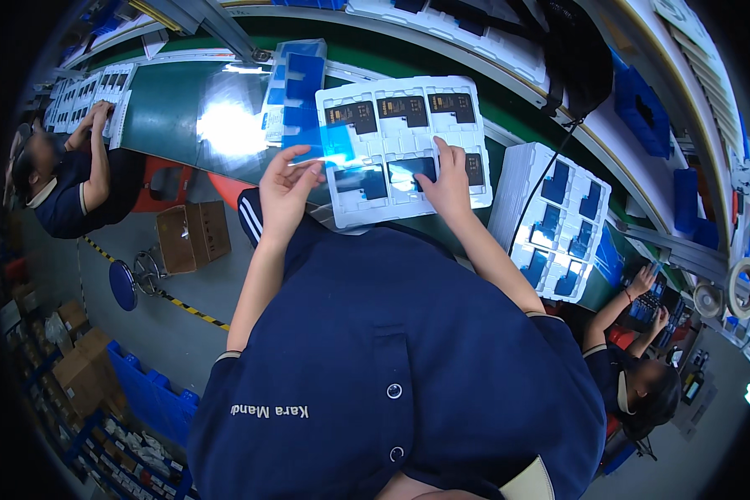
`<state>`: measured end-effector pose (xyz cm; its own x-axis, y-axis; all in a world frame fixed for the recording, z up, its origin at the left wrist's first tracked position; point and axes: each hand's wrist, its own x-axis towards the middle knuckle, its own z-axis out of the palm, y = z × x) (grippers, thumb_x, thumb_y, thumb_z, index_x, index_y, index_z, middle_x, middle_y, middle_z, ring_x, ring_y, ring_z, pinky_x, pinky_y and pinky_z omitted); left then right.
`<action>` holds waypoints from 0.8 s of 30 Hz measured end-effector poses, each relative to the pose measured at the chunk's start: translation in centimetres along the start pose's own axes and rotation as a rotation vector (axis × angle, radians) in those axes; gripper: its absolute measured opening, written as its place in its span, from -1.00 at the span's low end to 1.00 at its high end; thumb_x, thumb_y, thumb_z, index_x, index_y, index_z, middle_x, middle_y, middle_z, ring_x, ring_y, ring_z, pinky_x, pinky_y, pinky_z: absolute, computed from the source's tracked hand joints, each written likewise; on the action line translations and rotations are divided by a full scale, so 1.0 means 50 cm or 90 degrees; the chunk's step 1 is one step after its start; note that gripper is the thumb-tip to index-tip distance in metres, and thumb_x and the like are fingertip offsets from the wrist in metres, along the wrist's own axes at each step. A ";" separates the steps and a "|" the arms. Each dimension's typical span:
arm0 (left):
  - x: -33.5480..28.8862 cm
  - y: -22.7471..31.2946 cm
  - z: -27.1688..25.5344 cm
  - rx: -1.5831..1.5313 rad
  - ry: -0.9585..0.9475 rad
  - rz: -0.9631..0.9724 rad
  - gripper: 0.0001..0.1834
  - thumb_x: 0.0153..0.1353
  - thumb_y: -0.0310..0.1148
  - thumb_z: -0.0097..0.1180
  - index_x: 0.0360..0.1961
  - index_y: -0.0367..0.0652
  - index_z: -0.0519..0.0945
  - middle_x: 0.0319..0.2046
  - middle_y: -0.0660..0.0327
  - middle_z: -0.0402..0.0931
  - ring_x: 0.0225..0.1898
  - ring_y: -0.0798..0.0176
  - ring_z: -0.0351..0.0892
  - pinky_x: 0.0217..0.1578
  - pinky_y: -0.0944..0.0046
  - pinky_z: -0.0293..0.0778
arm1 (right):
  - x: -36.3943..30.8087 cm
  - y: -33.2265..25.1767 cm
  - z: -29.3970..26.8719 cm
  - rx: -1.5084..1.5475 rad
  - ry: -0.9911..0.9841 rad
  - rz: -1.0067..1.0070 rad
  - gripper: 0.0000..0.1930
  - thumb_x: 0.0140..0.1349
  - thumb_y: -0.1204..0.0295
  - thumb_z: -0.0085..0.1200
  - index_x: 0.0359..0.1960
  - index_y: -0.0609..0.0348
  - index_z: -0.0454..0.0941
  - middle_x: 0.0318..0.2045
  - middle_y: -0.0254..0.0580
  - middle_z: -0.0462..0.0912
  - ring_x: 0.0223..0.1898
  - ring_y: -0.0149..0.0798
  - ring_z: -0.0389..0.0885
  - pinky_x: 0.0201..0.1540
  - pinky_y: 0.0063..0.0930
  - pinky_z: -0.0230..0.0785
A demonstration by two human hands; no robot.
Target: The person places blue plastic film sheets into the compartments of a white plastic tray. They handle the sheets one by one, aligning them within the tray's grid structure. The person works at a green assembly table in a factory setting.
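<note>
A white moulded tray [335, 215] lies in front of me with flat black batteries in two rows of pockets. My left hand [287, 190] is at its left edge, thumb and fingers closed on a thin see-through blue film [339, 145]. The film hangs over the tray's left side. My right hand [450, 185] rests over the lower row with its fingers apart. Its thumb touches the glossy lower middle battery [410, 173]. A printed black battery [402, 111] sits in the upper middle pocket. The lower right battery [474, 169] is partly behind my right hand.
Stacked white trays [521, 179] with batteries stand at the right, a black cable [535, 190] crossing them. Blue film sheets [302, 87] lie behind the tray on the green bench [171, 104]. Co-workers sit at left and right. A cardboard box [193, 237] and stool [123, 285] stand on the floor.
</note>
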<state>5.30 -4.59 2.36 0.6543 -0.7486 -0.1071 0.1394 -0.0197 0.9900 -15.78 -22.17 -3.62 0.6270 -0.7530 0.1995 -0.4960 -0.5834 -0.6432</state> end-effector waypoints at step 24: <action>-0.024 -0.002 0.022 0.008 -0.234 -0.057 -0.45 0.13 -0.60 0.14 0.13 -0.17 0.22 -0.39 0.24 0.53 -0.32 0.48 0.50 -0.28 0.49 0.37 | 0.010 -0.170 -0.027 0.344 -0.145 -0.021 -0.84 0.08 0.50 0.22 -0.30 0.29 0.65 -0.53 -0.21 0.65 -0.44 -0.48 0.60 -0.34 -0.59 0.43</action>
<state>3.68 -4.44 2.47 0.3295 -0.9313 -0.1553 0.1737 -0.1019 0.9795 -12.09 -18.00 2.93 0.7802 -0.6175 0.1006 -0.1346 -0.3227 -0.9369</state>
